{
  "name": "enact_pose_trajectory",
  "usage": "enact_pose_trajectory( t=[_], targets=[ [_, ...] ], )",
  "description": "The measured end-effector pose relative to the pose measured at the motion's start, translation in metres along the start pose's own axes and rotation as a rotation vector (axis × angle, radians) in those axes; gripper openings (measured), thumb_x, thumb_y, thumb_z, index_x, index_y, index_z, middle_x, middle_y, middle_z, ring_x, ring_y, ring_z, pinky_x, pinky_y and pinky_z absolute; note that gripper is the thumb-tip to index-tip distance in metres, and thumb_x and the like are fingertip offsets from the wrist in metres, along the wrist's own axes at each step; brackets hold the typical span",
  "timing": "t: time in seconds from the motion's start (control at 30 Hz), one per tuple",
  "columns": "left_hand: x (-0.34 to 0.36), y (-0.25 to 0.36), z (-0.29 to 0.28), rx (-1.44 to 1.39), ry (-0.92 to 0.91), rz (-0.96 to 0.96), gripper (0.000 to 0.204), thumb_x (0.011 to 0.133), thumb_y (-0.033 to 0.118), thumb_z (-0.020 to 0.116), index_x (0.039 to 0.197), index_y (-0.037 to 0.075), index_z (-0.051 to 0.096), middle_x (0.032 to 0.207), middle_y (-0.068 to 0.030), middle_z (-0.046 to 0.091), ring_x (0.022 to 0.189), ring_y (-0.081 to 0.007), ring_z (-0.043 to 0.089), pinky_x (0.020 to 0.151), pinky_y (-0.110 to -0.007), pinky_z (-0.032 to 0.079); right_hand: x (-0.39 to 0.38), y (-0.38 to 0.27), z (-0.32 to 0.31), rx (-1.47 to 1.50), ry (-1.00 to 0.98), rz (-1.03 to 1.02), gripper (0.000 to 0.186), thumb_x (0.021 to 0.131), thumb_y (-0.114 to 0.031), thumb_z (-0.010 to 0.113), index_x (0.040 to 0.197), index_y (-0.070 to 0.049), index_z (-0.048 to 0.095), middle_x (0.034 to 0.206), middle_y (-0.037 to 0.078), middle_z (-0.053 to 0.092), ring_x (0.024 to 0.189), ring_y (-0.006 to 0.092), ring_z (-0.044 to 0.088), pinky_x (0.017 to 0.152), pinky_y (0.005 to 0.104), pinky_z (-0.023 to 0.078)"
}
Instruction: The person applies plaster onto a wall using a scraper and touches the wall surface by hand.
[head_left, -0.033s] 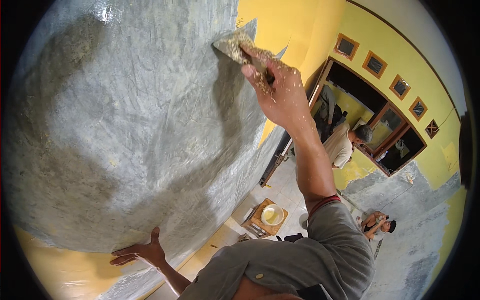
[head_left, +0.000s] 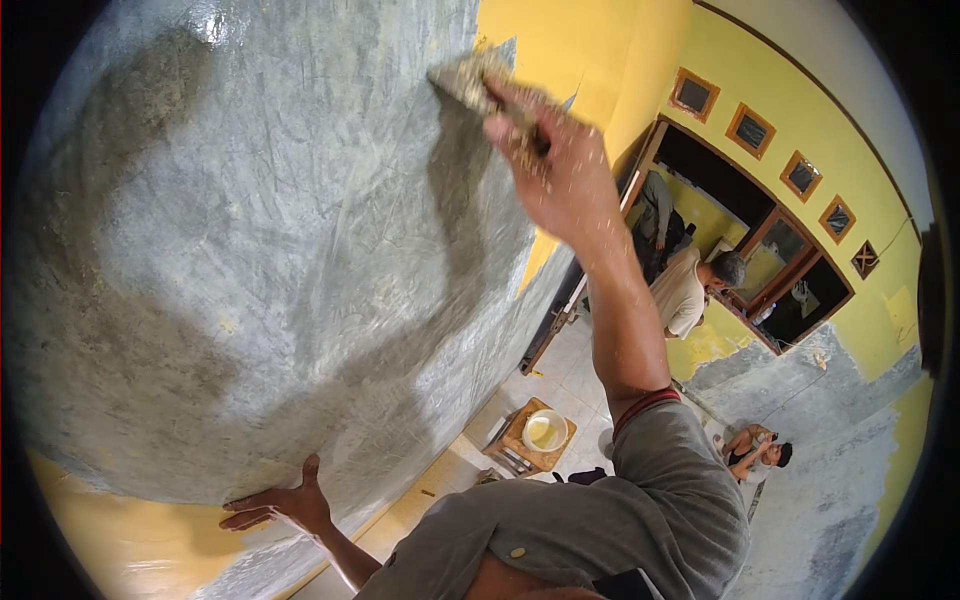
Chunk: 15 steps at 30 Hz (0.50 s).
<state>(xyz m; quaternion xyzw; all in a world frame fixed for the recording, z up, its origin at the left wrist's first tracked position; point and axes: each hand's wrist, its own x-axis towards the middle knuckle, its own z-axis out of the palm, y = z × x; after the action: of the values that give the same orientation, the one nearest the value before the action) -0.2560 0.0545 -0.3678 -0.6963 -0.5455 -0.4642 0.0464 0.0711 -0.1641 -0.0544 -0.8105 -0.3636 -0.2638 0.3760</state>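
My right hand point(head_left: 570, 175) is closed around a scraper point(head_left: 466, 84), its blade caked with pale yellowish paint scrapings. The blade meets the wall near the border between bare grey plaster point(head_left: 270, 200) and leftover yellow paint point(head_left: 570, 45). Flecks of the same stuff cling to my fingers and forearm. The scraper's handle is mostly hidden inside my fist. Lower down, my left hand point(head_left: 285, 505) rests with spread fingers on the wall, where grey meets a yellow patch point(head_left: 140, 545). It holds nothing.
Below, a small wooden stool point(head_left: 515, 445) carries a white tub point(head_left: 545, 430) on the tiled floor. A person in a light shirt point(head_left: 680, 295) stands by the window frame point(head_left: 775, 265); another person point(head_left: 755, 450) is low by the far wall. Someone else shows partly in the doorway point(head_left: 655, 215).
My right hand has shifted very slightly with the scraper and looks more smeared by motion. The left hand stays where it was on the wall.
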Motion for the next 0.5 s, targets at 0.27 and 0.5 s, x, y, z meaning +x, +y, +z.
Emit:
enact_pose_trajectory(
  t=[0.27,0.5],
  targets=[
    [0.001,-0.005,0.002,-0.013,0.01,0.029,0.167,0.046,0.084,0.076,0.15,0.002,-0.026,0.146,-0.0428,-0.033,0.138,-0.0553,-0.03,0.107,-0.073,-0.009,-0.007,0.008,0.011,0.098,0.032,-0.061,0.037,0.096,-0.03,0.067,0.128,-0.012,0.065,0.086,0.009,0.07,0.074,0.0105,0.056,0.07,0.0279,0.049],
    [0.001,-0.006,0.004,-0.014,0.008,0.007,0.168,0.045,0.084,0.076,0.15,0.002,-0.026,0.146,-0.0428,-0.032,0.138,-0.0554,-0.031,0.107,-0.073,-0.01,-0.007,0.005,0.001,0.067,-0.066,-0.02,0.037,0.096,-0.029,0.067,0.126,-0.008,0.065,0.088,0.011,0.069,0.072,0.0112,0.055,0.069,0.0304,0.049]
  ],
)
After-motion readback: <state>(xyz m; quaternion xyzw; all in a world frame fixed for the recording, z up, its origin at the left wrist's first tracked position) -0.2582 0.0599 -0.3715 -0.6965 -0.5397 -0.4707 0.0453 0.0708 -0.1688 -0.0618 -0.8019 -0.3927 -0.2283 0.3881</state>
